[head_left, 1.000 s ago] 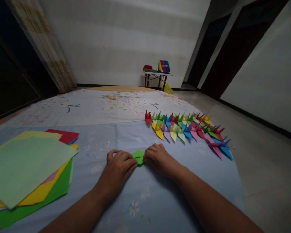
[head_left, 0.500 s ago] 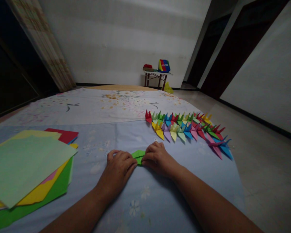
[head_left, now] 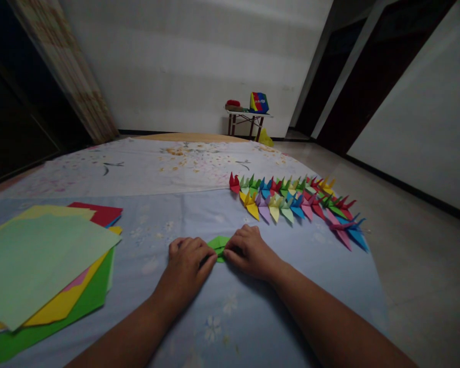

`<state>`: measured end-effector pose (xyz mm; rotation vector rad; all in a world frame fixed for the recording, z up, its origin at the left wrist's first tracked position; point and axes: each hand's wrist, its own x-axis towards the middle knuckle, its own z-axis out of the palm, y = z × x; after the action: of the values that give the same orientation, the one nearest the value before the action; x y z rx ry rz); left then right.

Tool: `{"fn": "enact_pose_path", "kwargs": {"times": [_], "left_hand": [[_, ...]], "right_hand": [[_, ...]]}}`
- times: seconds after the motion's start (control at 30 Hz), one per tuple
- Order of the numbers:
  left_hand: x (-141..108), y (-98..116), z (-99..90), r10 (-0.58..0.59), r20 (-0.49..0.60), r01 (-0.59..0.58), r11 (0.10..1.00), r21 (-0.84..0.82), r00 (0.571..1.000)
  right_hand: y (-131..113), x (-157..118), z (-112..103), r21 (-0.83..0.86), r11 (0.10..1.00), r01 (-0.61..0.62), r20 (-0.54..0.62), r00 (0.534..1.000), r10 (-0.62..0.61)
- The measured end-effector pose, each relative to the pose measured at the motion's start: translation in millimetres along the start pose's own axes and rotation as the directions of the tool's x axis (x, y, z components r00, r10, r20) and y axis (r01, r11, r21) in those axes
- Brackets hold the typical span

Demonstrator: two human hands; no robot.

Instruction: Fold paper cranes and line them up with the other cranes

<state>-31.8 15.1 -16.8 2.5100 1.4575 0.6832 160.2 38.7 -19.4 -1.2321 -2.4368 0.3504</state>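
Observation:
A small folded piece of green paper (head_left: 219,244) lies on the blue floral tablecloth (head_left: 199,306), between my two hands. My left hand (head_left: 191,258) grips its left end, thumb and fingers pinched together. On the other end, my right hand (head_left: 249,251) is closed, with thumb and forefinger pinching the paper's edge. A crease line runs across the middle of the paper, and both its ends are hidden under my fingers. Beyond my right hand stand rows of folded paper cranes (head_left: 276,207) in many colours.
A fanned stack of coloured paper sheets (head_left: 49,260) lies at the left, pale green on top. White floral cloth (head_left: 138,168) covers the table's far part. By the wall stands a small side table (head_left: 249,113) with a colourful box (head_left: 259,102) on it.
Both hands stay at the green paper. The right thumb and fingers have shifted slightly along its near edge; the paper's near flap looks a little different.

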Motion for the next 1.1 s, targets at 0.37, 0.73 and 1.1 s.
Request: {"fn": "enact_pose_path", "kwargs": {"times": [0.37, 0.73, 1.1], "left_hand": [[-1, -1, 4.6, -0.049, -0.038, 0.049, 0.999, -0.019, 0.998], [-12, 14, -4.4, 0.121, 0.031, -0.125, 0.964, 0.235, 0.992], [-12, 13, -1.3, 0.102, 0.053, -0.111, 0.968, 0.227, 0.993]], "right_hand": [[0, 4, 3, 0.039, 0.996, -0.078, 0.023, 0.997, 0.077], [-2, 4, 3, 0.068, 0.986, -0.154, 0.025, 0.988, 0.153], [-4, 5, 7, 0.052, 0.979, -0.196, -0.006, 0.98, 0.197]]}}
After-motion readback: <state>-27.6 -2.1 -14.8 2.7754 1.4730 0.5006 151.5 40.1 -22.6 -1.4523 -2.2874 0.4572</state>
